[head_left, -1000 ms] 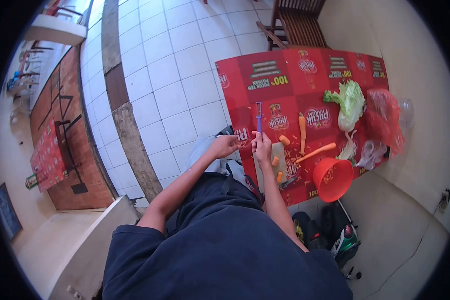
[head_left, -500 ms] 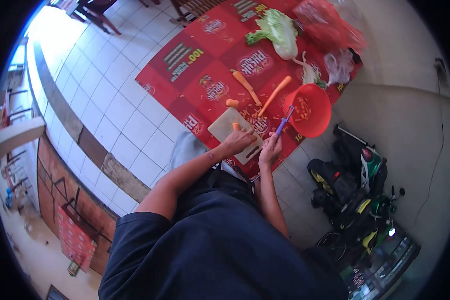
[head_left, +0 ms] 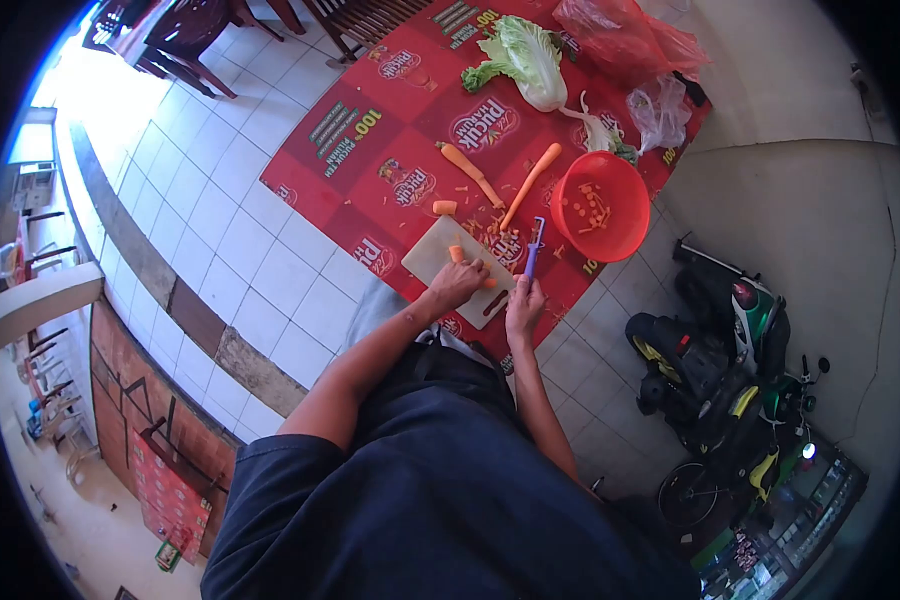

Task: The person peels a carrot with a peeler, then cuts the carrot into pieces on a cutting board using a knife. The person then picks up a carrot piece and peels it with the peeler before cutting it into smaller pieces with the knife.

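Observation:
On the cutting board (head_left: pixel 432 252), my left hand (head_left: pixel 458 283) is closed on a carrot piece (head_left: pixel 457 254); orange also shows by its fingertips. My right hand (head_left: pixel 525 305) grips a purple-handled peeler (head_left: pixel 533 258), its head pointing away from me, just right of the board. To the right of the peeler is a red bowl (head_left: pixel 625 235) with small carrot bits inside. Beyond the board lie a slim carrot (head_left: pixel 533 185), a second carrot (head_left: pixel 470 174) and a short carrot chunk (head_left: pixel 444 208). Orange scraps are scattered around them.
A leafy cabbage (head_left: pixel 535 75) lies at the far side of the red-covered table (head_left: pixel 370 190). Near it are a red plastic bag (head_left: pixel 630 40) and a clear bag (head_left: pixel 658 115). A motorbike (head_left: pixel 730 370) stands to the right; wooden chairs (head_left: pixel 365 22) are beyond the table.
My right hand has drawn the peeler left, away from the bowl's edge. My left hand stays on the board. The whole view has shifted slightly.

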Motion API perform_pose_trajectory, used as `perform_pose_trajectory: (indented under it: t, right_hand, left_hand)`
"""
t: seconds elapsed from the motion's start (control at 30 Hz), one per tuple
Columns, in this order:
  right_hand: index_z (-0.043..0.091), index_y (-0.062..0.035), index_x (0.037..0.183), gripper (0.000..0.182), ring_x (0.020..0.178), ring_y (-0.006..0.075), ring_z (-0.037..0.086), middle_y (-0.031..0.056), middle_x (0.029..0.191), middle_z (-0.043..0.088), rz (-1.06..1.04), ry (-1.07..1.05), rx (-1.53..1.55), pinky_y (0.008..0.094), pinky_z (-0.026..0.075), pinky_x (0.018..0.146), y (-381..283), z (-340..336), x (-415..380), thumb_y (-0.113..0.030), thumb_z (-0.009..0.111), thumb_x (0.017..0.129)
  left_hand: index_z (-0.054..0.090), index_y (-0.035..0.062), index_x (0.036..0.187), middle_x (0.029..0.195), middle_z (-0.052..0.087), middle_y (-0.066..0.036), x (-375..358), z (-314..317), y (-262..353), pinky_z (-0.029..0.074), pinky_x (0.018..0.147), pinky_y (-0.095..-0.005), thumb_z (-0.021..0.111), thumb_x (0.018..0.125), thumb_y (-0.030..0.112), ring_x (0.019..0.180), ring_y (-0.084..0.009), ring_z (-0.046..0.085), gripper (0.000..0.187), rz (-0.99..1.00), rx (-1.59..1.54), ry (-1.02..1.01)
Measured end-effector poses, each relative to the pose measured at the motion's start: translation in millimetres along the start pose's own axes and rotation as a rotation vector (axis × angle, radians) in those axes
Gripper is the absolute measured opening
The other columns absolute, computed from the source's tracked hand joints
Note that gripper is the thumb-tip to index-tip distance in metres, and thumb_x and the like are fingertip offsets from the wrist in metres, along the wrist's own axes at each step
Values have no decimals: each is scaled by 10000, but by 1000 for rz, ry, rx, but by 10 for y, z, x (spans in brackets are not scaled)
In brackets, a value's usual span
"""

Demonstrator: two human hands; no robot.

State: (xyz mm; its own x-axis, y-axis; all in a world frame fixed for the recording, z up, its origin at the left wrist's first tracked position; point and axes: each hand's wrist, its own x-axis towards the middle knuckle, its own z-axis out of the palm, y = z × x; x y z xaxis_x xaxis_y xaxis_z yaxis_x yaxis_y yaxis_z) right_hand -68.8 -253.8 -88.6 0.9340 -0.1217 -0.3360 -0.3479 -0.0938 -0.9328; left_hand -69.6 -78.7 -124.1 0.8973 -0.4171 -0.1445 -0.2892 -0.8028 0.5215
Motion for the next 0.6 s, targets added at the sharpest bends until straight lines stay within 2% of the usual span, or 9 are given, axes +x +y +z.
perform_pose_trajectory:
  t: [0.17, 0.27, 0.37, 0.47, 0.57, 0.6]
  right_hand:
    - [658, -41, 1006, 289, 523, 26, 423, -55, 633, 483, 62, -99, -132, 223, 319, 453, 32, 27, 14, -279, 517, 1088]
    - [670, -30, 1025, 286, 535, 32, 437, -50, 640, 496, 34, -126, -167, 222, 332, 466, 83, 89, -2, -267, 522, 1083]
    - [666, -21, 1057, 278, 541, 34, 442, -47, 648, 502, 21, -167, -168, 222, 337, 471, 74, 203, 40, -262, 527, 1079]
    - [648, -24, 1084, 258, 540, 34, 438, -47, 660, 504, 26, -261, -133, 219, 341, 475, -117, 341, -2, -253, 530, 1075]
    - [623, -33, 1104, 230, 538, 32, 440, -50, 668, 506, -12, -370, -85, 218, 345, 477, -438, 479, -30, -241, 533, 1070]
    - [614, -36, 1111, 220, 537, 31, 442, -52, 670, 507, -28, -405, -72, 218, 347, 477, -548, 502, -58, -237, 534, 1068]
  left_hand:
    - [618, 31, 1055, 1037, 637, -123, -101, -70, 47, 585, 724, -422, 630, 874, 58, 946, -308, 718, 183, -76, -2, -13]
    - [662, 38, 1093, 1032, 661, -151, -173, -241, 84, 582, 728, -435, 657, 876, 89, 947, -347, 706, 223, -214, -161, -47]
    - [687, 31, 1192, 1033, 712, -133, -382, -171, -28, 580, 738, -395, 672, 917, 117, 895, -275, 716, 288, -314, -435, 205]
    - [689, 27, 1257, 1018, 739, -72, -613, -567, -86, 565, 743, -324, 656, 994, 187, 855, -145, 682, 310, -519, -1025, 90]
    - [677, 24, 1275, 1014, 725, -15, -890, -951, -63, 542, 735, -266, 624, 1041, 280, 861, -59, 625, 350, -550, -1332, 241]
    - [671, 21, 1278, 1023, 725, -18, -949, -1156, -6, 538, 736, -235, 581, 1067, 290, 858, -66, 630, 354, -605, -1425, 258]
